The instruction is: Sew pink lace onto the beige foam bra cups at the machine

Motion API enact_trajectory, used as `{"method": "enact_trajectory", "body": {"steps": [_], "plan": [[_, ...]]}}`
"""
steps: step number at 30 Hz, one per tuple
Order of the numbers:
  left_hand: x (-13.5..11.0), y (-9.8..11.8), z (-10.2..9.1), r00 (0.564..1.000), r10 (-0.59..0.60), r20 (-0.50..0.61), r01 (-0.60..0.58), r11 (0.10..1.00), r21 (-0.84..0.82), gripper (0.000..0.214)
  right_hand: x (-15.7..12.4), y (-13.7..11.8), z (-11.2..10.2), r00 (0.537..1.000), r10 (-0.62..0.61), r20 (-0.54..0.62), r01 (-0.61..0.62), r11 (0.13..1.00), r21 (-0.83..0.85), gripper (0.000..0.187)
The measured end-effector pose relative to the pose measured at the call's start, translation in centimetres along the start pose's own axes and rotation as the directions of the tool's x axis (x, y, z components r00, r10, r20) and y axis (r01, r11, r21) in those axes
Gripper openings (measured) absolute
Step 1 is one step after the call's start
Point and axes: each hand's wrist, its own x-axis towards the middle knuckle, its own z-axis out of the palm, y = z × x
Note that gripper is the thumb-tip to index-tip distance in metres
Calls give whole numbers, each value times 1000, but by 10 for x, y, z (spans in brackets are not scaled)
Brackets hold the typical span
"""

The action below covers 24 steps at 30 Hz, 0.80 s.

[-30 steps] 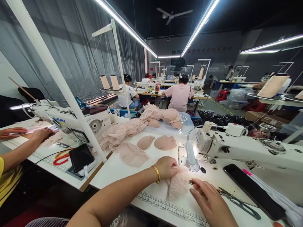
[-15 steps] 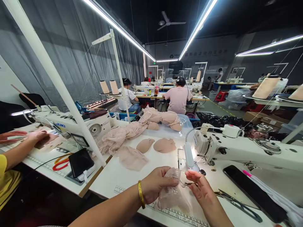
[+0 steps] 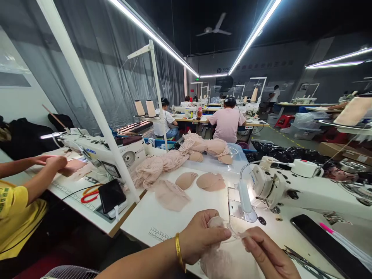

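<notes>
Lace piece (image 3: 215, 261): in both hands, not yet at the machine (image 3: 290, 186).
Left hand (image 3: 200, 237): clenched on it.
Right hand (image 3: 267, 255): pinching its edge.
Cups (image 3: 210, 181): loose beyond.

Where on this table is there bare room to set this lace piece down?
Bare tabletop lies between the foam cups, the mesh piece and your left hand. Also beside the printed ruler. Crowded: the lace pile at the far end, the sewing machine, phone and scissors to the right.
</notes>
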Motion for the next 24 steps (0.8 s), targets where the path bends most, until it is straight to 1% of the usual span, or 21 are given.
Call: {"method": "enact_trajectory", "body": {"steps": [1,2,3,4,5,6,7,8,10,12,15,17,19,21,24], "plan": [[5,1,-8,1000,10,20,-13,990,140,58,2,3,-1,1000,-1,-25,1,1000,-2,39],[11,5,-17,999,32,17,-36,944,328,55,6,7,0,999,20,-39,-20,1000,4,43],[18,10,-28,998,67,-10,-51,847,528,50,10,12,1,997,59,-44,-58,998,14,47],[26,16,-41,990,128,-63,-46,705,707,44,14,16,4,993,106,-47,-105,994,24,51],[34,23,-54,969,208,-136,7,526,851,40,18,21,6,987,153,-47,-152,988,31,54],[42,28,-68,944,263,-198,70,426,902,40,21,25,9,981,190,-47,-188,981,36,56],[50,33,-81,923,296,-245,129,362,923,41,24,29,12,976,212,-57,-210,977,41,58],[57,36,-92,908,308,-284,182,322,929,40,26,33,14,973,223,-66,-221,974,41,59],[69,37,-111,899,296,-324,245,275,930,35,27,39,16,970,231,-80,-229,973,32,59],[77,32,-122,901,282,-330,271,227,935,32,26,42,16,966,239,-100,-237,971,29,56],[84,22,-130,904,281,-321,280,177,943,37,25,41,14,958,254,-135,-249,967,53,49],[87,17,-133,903,287,-321,285,158,945,36,24,37,13,956,265,-127,-254,963,93,45],[89,16,-135,900,301,-315,280,154,947,36,25,32,12,954,278,-109,-264,955,133,44],[89,19,-136,893,333,-303,260,169,951,36,25,28,12,952,288,-104,-270,950,159,45],[84,31,-134,859,418,-297,216,230,949,21,26,26,13,947,306,-102,-281,938,201,47]]}}
